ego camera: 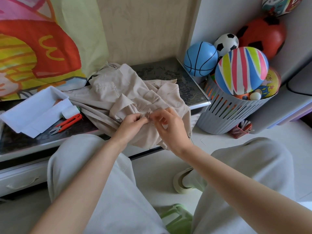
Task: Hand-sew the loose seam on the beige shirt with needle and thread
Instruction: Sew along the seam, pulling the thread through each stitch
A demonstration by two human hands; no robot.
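Bunching in soft folds, the beige shirt [128, 97] in front of you is pale and creased, with a frayed seam edge [149, 112] sticking up where loose threads show. It lies across the middle of the dark table [168, 73] and spills over the near edge toward your lap. At the left side of the table sit a white tray [33, 108], a white spool [70, 111] just beside it, and orange thread snips [67, 123] close to the near edge. A bright cartoon-print cloth [33, 48] hangs behind the far left corner. Off the right edge, on the pale floor, a grey slotted basket [228, 112] holds coloured balls [241, 70].

Your left hand [130, 124] rests on the shirt at the near edge, fingers curled in and pinching the fabric just below the frayed seam. Your right hand [168, 123] is beside it, nearly touching, thumb and forefinger drawn together at the seam with the other fingers loosely curled; whether they hold the needle cannot be told, as it is too small to see. A thin thread [191, 140] trails below your right wrist.
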